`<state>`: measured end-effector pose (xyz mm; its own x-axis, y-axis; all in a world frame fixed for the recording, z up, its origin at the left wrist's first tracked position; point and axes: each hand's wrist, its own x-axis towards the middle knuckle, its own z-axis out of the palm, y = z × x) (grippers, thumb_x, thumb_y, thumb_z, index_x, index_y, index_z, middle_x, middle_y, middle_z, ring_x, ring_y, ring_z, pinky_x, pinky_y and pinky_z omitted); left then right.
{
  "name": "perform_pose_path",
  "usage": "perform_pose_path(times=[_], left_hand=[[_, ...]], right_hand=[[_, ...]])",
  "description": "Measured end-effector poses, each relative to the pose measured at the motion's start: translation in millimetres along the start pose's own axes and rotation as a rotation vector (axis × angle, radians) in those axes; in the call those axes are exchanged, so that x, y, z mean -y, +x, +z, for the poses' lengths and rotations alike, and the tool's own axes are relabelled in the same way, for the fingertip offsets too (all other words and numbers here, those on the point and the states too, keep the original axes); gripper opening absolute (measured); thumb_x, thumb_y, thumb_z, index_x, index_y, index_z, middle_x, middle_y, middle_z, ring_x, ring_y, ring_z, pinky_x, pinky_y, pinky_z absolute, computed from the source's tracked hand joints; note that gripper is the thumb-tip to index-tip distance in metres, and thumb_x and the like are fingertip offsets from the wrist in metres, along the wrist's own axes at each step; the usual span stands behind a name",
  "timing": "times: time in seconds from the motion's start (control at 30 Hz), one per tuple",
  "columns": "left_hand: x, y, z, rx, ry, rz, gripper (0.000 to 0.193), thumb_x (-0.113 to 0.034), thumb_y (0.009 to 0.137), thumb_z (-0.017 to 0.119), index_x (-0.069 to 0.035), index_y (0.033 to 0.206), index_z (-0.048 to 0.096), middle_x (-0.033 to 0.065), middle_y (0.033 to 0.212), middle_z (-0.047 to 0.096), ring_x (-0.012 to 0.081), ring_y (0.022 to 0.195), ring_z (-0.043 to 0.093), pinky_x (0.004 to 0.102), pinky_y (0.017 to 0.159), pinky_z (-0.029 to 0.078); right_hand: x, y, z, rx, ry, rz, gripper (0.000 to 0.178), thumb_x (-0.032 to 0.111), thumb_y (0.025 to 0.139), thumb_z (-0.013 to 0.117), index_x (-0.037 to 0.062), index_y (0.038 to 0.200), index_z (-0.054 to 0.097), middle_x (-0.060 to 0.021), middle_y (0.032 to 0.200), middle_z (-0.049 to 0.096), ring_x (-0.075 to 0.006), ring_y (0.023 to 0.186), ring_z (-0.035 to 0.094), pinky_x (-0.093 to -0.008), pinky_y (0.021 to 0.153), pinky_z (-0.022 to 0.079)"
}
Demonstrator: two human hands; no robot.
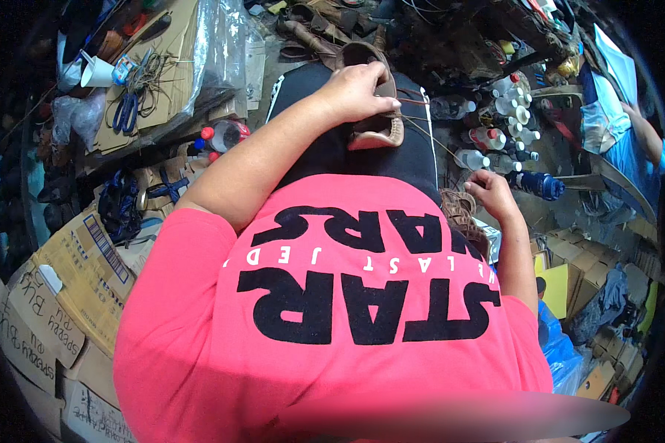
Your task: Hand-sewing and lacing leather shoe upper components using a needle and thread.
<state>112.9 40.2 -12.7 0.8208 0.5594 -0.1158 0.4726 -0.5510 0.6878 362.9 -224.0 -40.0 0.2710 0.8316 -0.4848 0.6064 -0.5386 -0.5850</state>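
Observation:
On my lap lies a brown leather shoe (377, 138), its opening facing up and a row of stitches showing along the toe end nearest me. My left hand (358, 90) grips it, fingers over the upper edge and thumb along the side. Thin brown thread (421, 121) runs from the shoe's right side across my thigh toward my right hand (489, 193). That hand is out beside my right hip, thumb and fingers pinched on the thread; its far end is too fine to make out. Close below it sits a brown woven leather piece (459, 204), partly hidden by my shirt.
Several plastic bottles (488, 138) stand on the floor to the right, near a blue bottle (537, 185). Dark blue scissors (126, 111) lie on cardboard (166, 88) at the left. Brown shoes (325, 26) are piled ahead. Another person's arm (645, 134) shows far right.

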Motion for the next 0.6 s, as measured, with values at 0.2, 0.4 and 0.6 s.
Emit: perform_pose_path(times=[0.2, 0.4, 0.6], left_hand=[[25.0, -15.3, 1.0, -0.041, 0.181, 0.145, 0.029, -0.033, 0.075, 0.070, -0.010, 0.092, 0.066, 0.0148, 0.084, 0.060, 0.0299, 0.082, 0.059, 0.0370, 0.071, 0.047], [32.2, -9.9, 2.4, 0.211, -0.306, 0.028, 0.025, -0.018, 0.080, 0.069, -0.003, 0.098, 0.062, 0.0048, 0.087, 0.062, 0.0117, 0.083, 0.055, 0.0273, 0.080, 0.044], [31.0, -12.0, 0.3, 0.302, -0.522, 0.010, 0.022, -0.010, 0.081, 0.067, -0.001, 0.100, 0.060, -0.0008, 0.089, 0.062, 0.0064, 0.085, 0.052, 0.0246, 0.080, 0.043]], right_hand=[[-76.3, -26.2, -54.2, -0.296, -0.333, 0.173, 0.012, 0.014, 0.077, 0.066, 0.0048, 0.085, 0.065, -0.0155, 0.081, 0.063, -0.0332, 0.079, 0.061, -0.0372, 0.071, 0.048], [11.7, 17.5, -22.5, -0.109, -0.051, -0.091, 0.027, 0.005, 0.078, 0.063, 0.0123, 0.103, 0.068, -0.0107, 0.088, 0.061, -0.0233, 0.086, 0.061, -0.0307, 0.078, 0.047], [145.9, 57.3, 13.5, -0.246, -0.135, -0.650, 0.011, 0.009, 0.075, 0.068, 0.0099, 0.085, 0.069, -0.0106, 0.078, 0.063, -0.0282, 0.075, 0.063, -0.0342, 0.067, 0.049]])
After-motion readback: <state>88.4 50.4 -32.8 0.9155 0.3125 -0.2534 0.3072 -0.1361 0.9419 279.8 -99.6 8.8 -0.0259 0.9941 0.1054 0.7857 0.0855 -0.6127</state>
